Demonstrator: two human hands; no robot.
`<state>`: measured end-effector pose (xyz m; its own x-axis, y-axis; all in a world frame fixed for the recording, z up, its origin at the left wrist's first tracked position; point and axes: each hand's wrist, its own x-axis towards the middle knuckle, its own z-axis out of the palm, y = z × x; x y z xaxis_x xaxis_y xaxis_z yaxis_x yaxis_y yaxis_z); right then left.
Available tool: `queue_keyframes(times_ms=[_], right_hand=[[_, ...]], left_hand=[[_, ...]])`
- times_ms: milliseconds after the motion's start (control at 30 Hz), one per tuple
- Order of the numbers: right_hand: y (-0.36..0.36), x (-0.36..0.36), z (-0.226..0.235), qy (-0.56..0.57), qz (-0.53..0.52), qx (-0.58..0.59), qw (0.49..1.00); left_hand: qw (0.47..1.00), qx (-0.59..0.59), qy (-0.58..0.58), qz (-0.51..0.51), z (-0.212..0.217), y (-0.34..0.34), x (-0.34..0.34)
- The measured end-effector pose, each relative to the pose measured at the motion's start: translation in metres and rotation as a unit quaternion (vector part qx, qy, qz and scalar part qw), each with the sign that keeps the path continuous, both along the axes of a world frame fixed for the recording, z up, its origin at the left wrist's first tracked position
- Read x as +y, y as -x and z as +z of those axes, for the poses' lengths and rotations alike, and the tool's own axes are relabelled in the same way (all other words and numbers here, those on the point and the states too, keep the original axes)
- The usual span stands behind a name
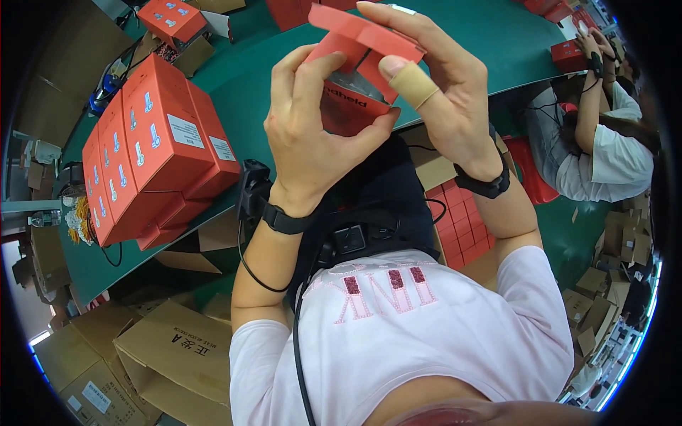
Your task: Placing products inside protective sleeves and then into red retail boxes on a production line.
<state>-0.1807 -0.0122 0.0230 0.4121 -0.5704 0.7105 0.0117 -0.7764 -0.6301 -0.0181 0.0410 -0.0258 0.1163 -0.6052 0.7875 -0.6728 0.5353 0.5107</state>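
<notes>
A small red cardboard box (346, 116) is held up in front of me, over the near edge of the green table. Its lid flap (366, 30) stands raised, and something greyish and shiny shows inside the opening. My left hand (305, 117) wraps round the box's left side, its thumb reaching under the front and a finger at the opening. My right hand (444, 85) grips the raised flap at the right, fingers behind it and the thumb in front. A tan bandage (415, 86) covers that thumb.
Stacked red boxes (167, 135) stand on the green table (245, 78) to the left. Another open red box (170, 21) lies farther back. Below right, a carton holds many red boxes (462, 224). Brown cartons (174, 348) crowd the lower left. A co-worker (597, 142) sits at right.
</notes>
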Motion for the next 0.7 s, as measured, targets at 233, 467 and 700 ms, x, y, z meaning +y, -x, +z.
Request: queue_keyframes(times_ms=[233, 467, 700], right_hand=[[-0.001, 0.009, -0.004, 0.097, -0.072, 0.129, 0.984], [-0.007, 0.005, -0.008, 0.117, -0.097, 0.127, 0.98], [-0.006, 0.018, 0.0, 0.222, -0.118, 0.223, 0.942]], left_hand=[[0.981, 0.187, 0.019, -0.047, -0.021, 0.016, -0.001], [0.991, 0.128, -0.045, -0.001, -0.029, 0.02, 0.004], [0.987, 0.147, -0.071, 0.001, -0.029, 0.025, 0.004]])
